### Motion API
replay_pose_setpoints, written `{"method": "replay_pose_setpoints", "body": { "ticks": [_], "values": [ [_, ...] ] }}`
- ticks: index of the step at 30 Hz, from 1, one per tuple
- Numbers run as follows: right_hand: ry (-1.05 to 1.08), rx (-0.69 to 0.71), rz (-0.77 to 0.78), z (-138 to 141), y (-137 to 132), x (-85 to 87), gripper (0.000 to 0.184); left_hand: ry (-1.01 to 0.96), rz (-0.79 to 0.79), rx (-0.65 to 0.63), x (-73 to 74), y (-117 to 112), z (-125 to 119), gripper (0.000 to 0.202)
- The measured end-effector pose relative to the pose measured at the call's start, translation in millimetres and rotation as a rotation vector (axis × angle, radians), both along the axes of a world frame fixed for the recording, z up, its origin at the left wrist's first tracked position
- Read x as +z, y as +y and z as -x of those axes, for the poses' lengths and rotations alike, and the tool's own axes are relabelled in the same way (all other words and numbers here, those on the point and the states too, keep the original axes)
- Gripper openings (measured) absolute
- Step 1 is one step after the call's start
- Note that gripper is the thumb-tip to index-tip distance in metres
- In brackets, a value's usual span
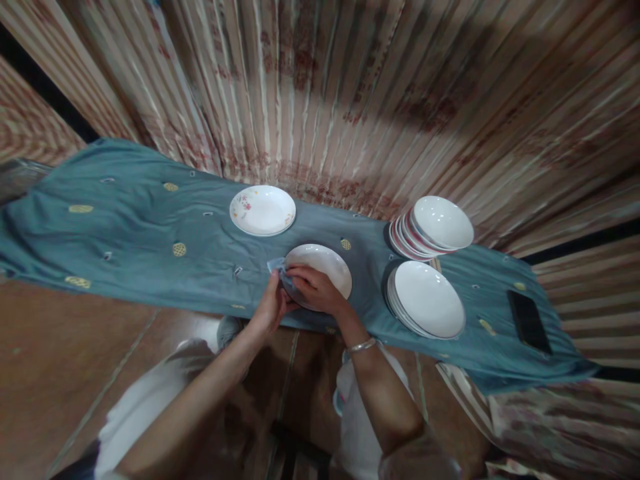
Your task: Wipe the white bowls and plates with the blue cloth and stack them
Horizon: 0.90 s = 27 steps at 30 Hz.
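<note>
A round white plate [330, 267] is tilted up near the front edge of the cloth-covered table. My left hand [273, 303] grips its left rim, thumb on top and the other fingers under the edge. My right hand [316, 288] presses a small light-blue cloth [277, 265] against the plate's left side, its fingers closed on the cloth. Part of the cloth sticks out past the rim above my left thumb. My right hand hides much of the plate's lower face.
A flower-patterned plate [267, 210] lies behind. To the right stand a stack of bowls [443, 223] and a stack of white plates [430, 300]. A black phone [529, 321] lies on the teal tablecloth [135, 227]. Pleated curtains [320, 100] hang along the back.
</note>
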State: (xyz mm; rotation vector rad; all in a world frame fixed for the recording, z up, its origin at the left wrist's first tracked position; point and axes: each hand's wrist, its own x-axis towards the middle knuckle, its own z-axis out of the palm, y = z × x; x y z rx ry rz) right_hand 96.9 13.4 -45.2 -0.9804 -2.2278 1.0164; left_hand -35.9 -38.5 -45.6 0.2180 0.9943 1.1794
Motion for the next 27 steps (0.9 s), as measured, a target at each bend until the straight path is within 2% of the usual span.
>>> {"method": "replay_pose_setpoints", "body": {
  "ticks": [4,10,14,18,21,27],
  "values": [
    [0.043,0.054,0.093,-8.1,-5.4,8.8,0.024,-0.027,-0.003,-0.019,4.1,0.1,1.3,0.057],
    [0.006,0.093,0.218,-25.0,-15.5,20.2,0.024,0.029,-0.026,0.034,2.3,0.0,3.0,0.053],
    [-0.049,0.053,0.261,-36.0,-19.6,22.8,0.023,0.008,-0.038,-0.003,-2.6,1.2,1.7,0.055],
    [-0.088,0.028,0.309,-45.7,-21.1,24.3,0.025,0.028,-0.079,0.025,-11.5,2.8,0.3,0.056],
    [-0.165,0.008,0.269,-53.4,-20.9,25.3,0.029,0.094,-0.096,0.005,-15.6,1.7,1.5,0.053],
    [-0.439,-0.141,0.022,-65.7,-19.5,21.8,0.036,0.099,-0.088,-0.023,-13.5,-0.6,3.9,0.055]
  ]
}}
